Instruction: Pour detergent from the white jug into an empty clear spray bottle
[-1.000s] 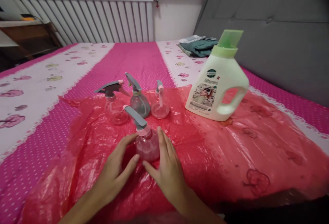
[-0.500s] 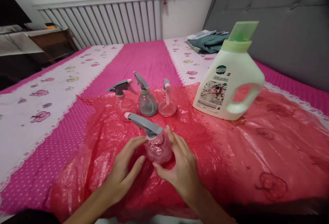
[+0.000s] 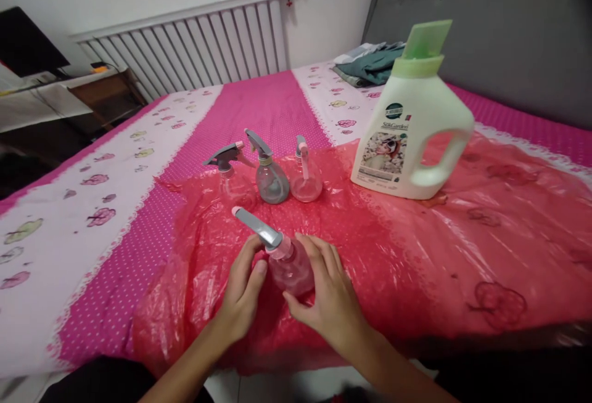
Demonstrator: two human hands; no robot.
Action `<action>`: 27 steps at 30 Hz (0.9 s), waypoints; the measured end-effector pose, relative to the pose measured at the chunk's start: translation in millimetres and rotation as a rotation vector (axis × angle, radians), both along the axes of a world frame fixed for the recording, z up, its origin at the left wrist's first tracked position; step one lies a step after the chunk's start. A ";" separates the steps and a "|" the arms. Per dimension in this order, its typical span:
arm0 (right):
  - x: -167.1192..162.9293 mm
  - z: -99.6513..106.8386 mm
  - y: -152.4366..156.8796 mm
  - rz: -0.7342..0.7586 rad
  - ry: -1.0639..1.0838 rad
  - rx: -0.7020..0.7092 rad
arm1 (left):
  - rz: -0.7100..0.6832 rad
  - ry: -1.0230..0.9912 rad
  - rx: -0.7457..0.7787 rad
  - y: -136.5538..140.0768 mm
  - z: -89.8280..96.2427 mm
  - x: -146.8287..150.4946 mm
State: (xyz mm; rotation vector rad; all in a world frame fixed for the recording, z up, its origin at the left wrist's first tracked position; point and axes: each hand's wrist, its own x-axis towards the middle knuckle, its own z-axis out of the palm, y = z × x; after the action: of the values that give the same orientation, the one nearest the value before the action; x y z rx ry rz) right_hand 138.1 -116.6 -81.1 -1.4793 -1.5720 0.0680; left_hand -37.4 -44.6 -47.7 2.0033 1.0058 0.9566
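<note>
A small clear spray bottle (image 3: 292,275) with a pink collar and a grey, pink-tipped spray head leans slightly on the red plastic sheet (image 3: 383,267). My right hand (image 3: 330,295) curves round its right side, thumb at the front near the base. From the left, my left hand (image 3: 245,286) closes in by the neck and trigger side, its fingers bent and partly hidden behind the thumb. Behind stand a clear spray bottle with a grey head (image 3: 235,184), a grey-tinted spray bottle (image 3: 272,181) and a clear spray bottle with a pink trigger (image 3: 306,184).
A large white detergent jug (image 3: 411,126) with a green cap stands at the right on the sheet. Folded clothes (image 3: 370,67) lie farther back on the patterned bed (image 3: 259,104). A radiator (image 3: 194,45) lines the wall, and a grey headboard (image 3: 490,33) rises at right.
The held spray bottle has turned and tipped, so the top of its head now faces me more. My left hand has moved in closer, fingers more bent. The view has shifted slightly.
</note>
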 end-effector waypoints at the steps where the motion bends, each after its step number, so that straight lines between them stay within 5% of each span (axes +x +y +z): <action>1: -2.1 -0.6 0.1 -0.004 0.005 0.005 | -0.013 -0.029 -0.030 -1.2 2.1 4.5; 7: -5.7 -2.5 -0.7 -0.004 -0.004 0.017 | -0.166 -0.352 -0.205 -6.6 20.2 29.4; 14: -1.8 -10.3 1.1 -0.041 -0.037 0.032 | -0.315 -0.298 -0.016 10.5 35.5 46.1; 27: -7.3 -13.0 -4.9 -0.042 0.000 0.038 | -0.351 -0.399 0.073 5.1 8.7 55.4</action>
State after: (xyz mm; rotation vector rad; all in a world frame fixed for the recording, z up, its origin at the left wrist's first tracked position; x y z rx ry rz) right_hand 130.8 -121.5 -94.0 -1.4821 -1.5334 0.0134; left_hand 17.9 -39.5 -39.1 1.8601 0.3924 1.1435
